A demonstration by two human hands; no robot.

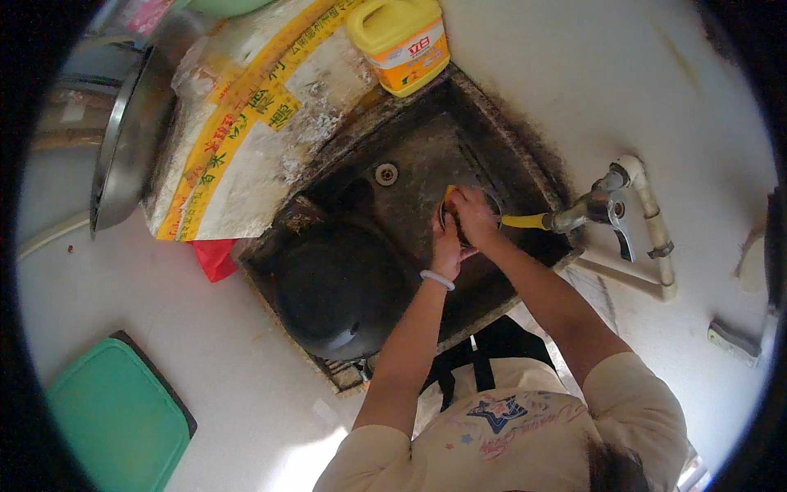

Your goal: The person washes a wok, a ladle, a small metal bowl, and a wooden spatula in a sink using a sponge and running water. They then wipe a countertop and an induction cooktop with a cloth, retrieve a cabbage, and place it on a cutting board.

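Note:
Over a dark stone sink [424, 141], my left hand [447, 247] grips the near left side of a round bowl [495, 200] with a thin, shiny rim. A white bracelet circles the left wrist. My right hand [474, 215] reaches inside the bowl, its fingers on an orange-yellow sponge [450, 191]. Much of the bowl and sponge is hidden by the hands. The yellow spout tube [522, 221] of a metal tap [593, 209] ends at the bowl's right side; whether water runs cannot be told. Left of my hands, a large black wok [341, 289] lies in the sink.
A round drain [386, 174] lies beyond the wok. At the sink's far corner stands a yellow detergent jug [403, 49]. A white sack [246, 178] with yellow printed bands borders the left side. Farther left are a metal basin [132, 141] and a green plastic lid [123, 412].

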